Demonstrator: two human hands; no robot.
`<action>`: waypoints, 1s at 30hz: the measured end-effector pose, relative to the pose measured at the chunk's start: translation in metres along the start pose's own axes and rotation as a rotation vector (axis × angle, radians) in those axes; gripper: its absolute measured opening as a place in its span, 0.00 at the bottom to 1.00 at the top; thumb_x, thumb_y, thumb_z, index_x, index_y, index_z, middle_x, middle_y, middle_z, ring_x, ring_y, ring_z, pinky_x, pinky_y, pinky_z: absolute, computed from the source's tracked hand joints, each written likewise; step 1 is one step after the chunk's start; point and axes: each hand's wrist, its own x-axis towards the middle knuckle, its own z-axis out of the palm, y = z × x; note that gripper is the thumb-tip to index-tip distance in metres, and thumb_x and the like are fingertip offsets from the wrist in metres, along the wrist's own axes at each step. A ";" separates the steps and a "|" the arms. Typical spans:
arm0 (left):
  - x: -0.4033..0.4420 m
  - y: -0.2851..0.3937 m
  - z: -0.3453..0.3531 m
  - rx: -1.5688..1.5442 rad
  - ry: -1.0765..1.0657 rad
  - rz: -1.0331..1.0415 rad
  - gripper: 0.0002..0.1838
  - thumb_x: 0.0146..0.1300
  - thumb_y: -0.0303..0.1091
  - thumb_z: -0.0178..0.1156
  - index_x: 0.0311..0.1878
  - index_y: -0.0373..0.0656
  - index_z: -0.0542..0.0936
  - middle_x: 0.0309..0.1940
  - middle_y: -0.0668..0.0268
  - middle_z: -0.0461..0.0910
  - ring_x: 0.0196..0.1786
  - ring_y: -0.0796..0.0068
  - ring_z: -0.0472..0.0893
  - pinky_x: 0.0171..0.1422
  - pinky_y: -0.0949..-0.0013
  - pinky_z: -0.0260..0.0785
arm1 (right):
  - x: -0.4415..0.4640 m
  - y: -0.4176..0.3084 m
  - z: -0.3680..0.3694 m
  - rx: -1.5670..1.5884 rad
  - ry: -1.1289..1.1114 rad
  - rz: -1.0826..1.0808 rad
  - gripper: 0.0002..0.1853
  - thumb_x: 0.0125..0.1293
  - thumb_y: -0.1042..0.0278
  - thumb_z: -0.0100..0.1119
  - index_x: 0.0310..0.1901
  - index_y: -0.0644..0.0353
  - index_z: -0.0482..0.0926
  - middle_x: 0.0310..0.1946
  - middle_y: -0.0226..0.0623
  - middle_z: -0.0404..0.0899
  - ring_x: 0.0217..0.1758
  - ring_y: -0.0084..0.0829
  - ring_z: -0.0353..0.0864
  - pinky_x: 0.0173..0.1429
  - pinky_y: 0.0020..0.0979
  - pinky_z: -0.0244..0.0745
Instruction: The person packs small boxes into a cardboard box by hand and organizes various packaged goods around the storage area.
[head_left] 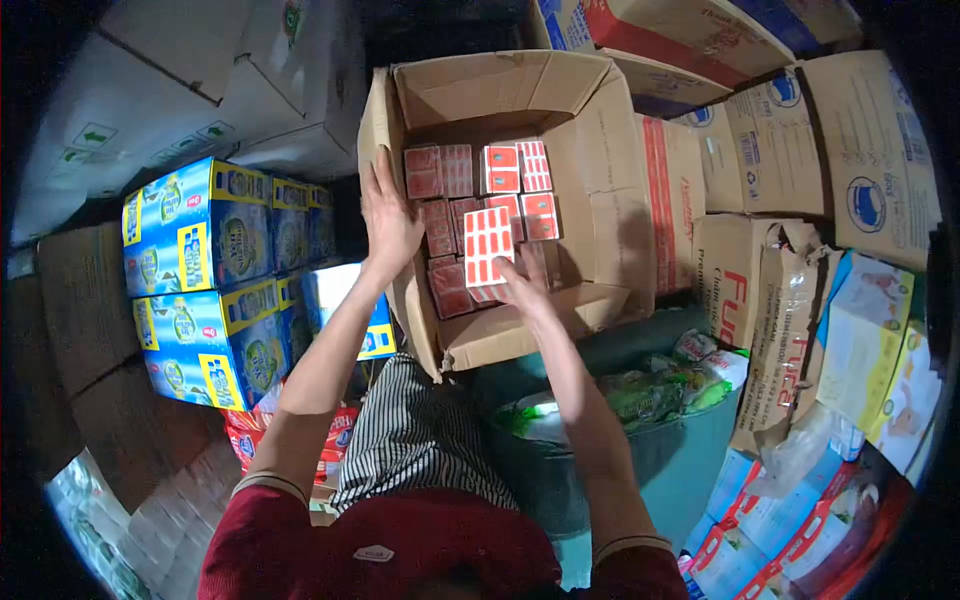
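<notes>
An open cardboard box (610, 185) tilts toward me, with several red-and-white packs (440, 170) stacked in rows at its left and middle. My left hand (392, 222) lies flat with fingers stretched along the box's left wall, holding nothing. Over the front of the stack, my right hand (522, 278) grips a pack patterned with red blocks on white (488, 247) by its lower right corner. That pack is raised in front of the others and hides some of them. Part of the right fingers is hidden behind it.
Blue-and-yellow cartons (240, 240) are stacked on the left. A teal bin (640, 470) holding green-and-white plastic packages (640, 395) stands below the box. More cardboard boxes (765, 150) crowd the right, above a torn carton (775, 330). Red packages (335, 440) lie by my legs.
</notes>
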 end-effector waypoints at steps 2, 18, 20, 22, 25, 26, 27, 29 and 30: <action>0.002 0.002 0.004 -0.044 0.026 0.005 0.45 0.47 0.20 0.56 0.70 0.41 0.46 0.64 0.39 0.51 0.67 0.42 0.55 0.68 0.51 0.51 | 0.060 0.032 -0.001 -0.065 0.041 -0.053 0.44 0.55 0.56 0.65 0.68 0.55 0.49 0.62 0.39 0.62 0.60 0.33 0.68 0.53 0.42 0.72; 0.009 0.007 -0.005 -0.114 -0.060 -0.030 0.48 0.42 0.13 0.54 0.69 0.37 0.45 0.66 0.43 0.47 0.69 0.45 0.50 0.71 0.55 0.46 | 0.202 0.008 0.041 0.244 0.017 0.110 0.35 0.55 0.58 0.66 0.63 0.46 0.60 0.53 0.34 0.71 0.57 0.28 0.69 0.61 0.41 0.62; 0.009 0.006 -0.005 -0.114 -0.071 -0.041 0.47 0.43 0.13 0.54 0.69 0.37 0.45 0.67 0.45 0.48 0.70 0.46 0.50 0.72 0.56 0.46 | 0.211 0.026 0.036 0.153 0.160 0.077 0.34 0.56 0.58 0.66 0.62 0.48 0.60 0.49 0.35 0.74 0.50 0.28 0.72 0.52 0.37 0.68; 0.009 0.006 -0.004 -0.121 -0.079 -0.073 0.47 0.44 0.14 0.54 0.69 0.37 0.45 0.67 0.48 0.49 0.70 0.48 0.50 0.73 0.58 0.44 | 0.249 0.083 0.024 0.142 0.280 -0.019 0.27 0.59 0.60 0.62 0.58 0.52 0.66 0.39 0.34 0.78 0.34 0.29 0.76 0.34 0.32 0.71; 0.008 0.007 -0.004 -0.127 -0.069 -0.072 0.47 0.44 0.14 0.54 0.69 0.38 0.45 0.67 0.48 0.49 0.70 0.48 0.50 0.73 0.58 0.44 | 0.225 0.106 0.013 -0.095 0.163 -0.063 0.17 0.61 0.65 0.55 0.53 0.54 0.72 0.35 0.35 0.79 0.29 0.30 0.76 0.28 0.33 0.69; 0.008 0.008 -0.003 -0.129 -0.061 -0.073 0.47 0.44 0.14 0.54 0.69 0.38 0.45 0.67 0.48 0.50 0.70 0.48 0.50 0.73 0.58 0.44 | 0.224 0.119 0.006 -0.159 0.113 0.116 0.14 0.60 0.71 0.50 0.49 0.56 0.75 0.31 0.35 0.78 0.26 0.30 0.75 0.24 0.33 0.67; 0.008 0.008 -0.002 -0.132 -0.056 -0.071 0.47 0.43 0.14 0.54 0.69 0.38 0.45 0.67 0.48 0.50 0.70 0.48 0.50 0.73 0.58 0.44 | 0.229 0.139 0.001 -0.188 0.113 0.126 0.15 0.59 0.71 0.50 0.49 0.57 0.74 0.31 0.36 0.77 0.27 0.30 0.75 0.24 0.33 0.68; 0.007 0.009 -0.001 -0.132 -0.051 -0.066 0.47 0.43 0.13 0.54 0.69 0.39 0.46 0.66 0.47 0.50 0.69 0.47 0.50 0.72 0.57 0.45 | 0.225 0.162 0.006 -0.236 0.117 0.149 0.16 0.57 0.70 0.50 0.49 0.58 0.73 0.30 0.36 0.76 0.29 0.31 0.75 0.25 0.33 0.68; 0.007 0.009 0.000 -0.130 -0.047 -0.064 0.47 0.43 0.13 0.53 0.69 0.39 0.46 0.66 0.46 0.50 0.69 0.46 0.50 0.72 0.56 0.45 | 0.218 0.158 0.009 -0.324 0.074 0.183 0.21 0.57 0.70 0.49 0.54 0.59 0.69 0.41 0.43 0.71 0.42 0.36 0.69 0.39 0.34 0.64</action>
